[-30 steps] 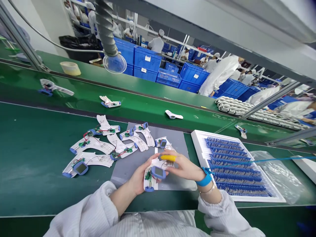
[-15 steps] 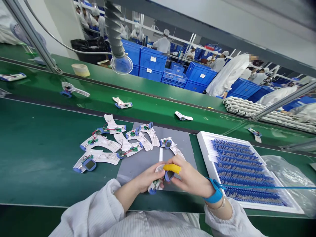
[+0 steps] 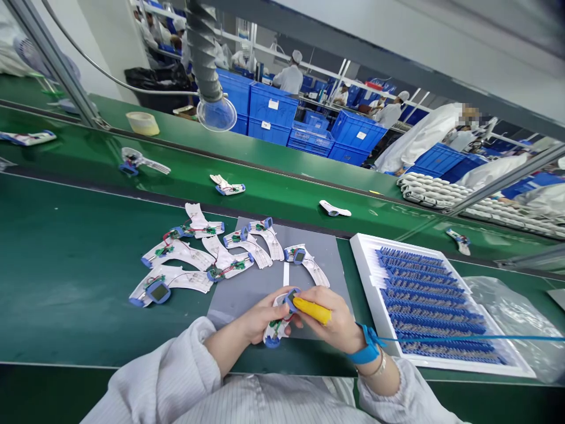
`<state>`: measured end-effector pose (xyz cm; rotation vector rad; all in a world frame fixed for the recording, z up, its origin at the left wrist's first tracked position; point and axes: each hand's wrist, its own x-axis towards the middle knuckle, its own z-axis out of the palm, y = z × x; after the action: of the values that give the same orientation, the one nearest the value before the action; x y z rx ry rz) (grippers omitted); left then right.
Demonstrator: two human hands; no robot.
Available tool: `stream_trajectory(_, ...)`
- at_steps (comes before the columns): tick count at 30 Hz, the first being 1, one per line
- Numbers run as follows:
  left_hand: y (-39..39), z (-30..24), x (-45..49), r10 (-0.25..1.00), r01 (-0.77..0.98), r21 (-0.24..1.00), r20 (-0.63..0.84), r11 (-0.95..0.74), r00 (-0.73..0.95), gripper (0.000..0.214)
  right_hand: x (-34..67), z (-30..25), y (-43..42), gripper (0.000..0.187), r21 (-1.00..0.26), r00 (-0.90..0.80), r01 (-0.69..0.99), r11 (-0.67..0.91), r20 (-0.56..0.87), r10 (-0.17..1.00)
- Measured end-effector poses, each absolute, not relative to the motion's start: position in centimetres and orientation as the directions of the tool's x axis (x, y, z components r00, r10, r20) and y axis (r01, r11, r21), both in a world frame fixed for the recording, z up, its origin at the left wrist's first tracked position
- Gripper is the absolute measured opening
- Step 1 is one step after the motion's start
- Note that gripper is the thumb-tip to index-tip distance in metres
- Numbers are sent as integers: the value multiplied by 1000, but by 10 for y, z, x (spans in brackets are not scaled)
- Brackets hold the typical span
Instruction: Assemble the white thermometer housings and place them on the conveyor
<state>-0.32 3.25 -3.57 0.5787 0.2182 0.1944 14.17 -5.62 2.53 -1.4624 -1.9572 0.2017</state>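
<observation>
My left hand [image 3: 260, 318] is closed around a white handheld-device shell [image 3: 270, 330] fitted with a green circuit board and a blue end piece, over a grey mat [image 3: 247, 288]. At the shell's upper end is a small blue-framed display [image 3: 291, 299]. My right hand [image 3: 333, 315] grips this display from the right, its finger in a yellow finger cot [image 3: 314, 309] pressed against it; the thumb is mostly hidden. Similar open shells [image 3: 176, 253] with boards, red wires and displays lie on and left of the mat. Another shell [image 3: 311, 268] lies just beyond my hands.
Right of the mat stands a white foam tray [image 3: 362, 259] with rows of blue-and-grey parts, beside a clear plastic bag [image 3: 516, 318]. A blue wrist-strap cord [image 3: 441, 338] crosses the tray. Behind, a green conveyor belt [image 3: 273, 197] carries spaced-out shells. A ribbed duct [image 3: 205, 59] hangs above.
The display has turned so its screen faces up at the shell's top, and my yellow-covered finger has straightened against it. Shells on the belt have shifted right.
</observation>
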Motion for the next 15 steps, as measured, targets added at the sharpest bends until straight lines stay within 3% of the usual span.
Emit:
stream_trajectory(6, 33, -35, -3, 244, -99, 569, -185, 817, 952, 63, 143, 26, -54, 35, -480, -188, 790, 381, 402, 896)
stream_trajectory(12, 33, -35, -2, 227, -88, 569, -178, 818, 958, 60, 145, 27, -54, 24, -524, -150, 773, 357, 396, 906)
stream_trajectory(15, 33, -32, -3, 228, -78, 572, -196, 817, 954, 59, 147, 32, -53, 36, -502, -146, 803, 322, 358, 922)
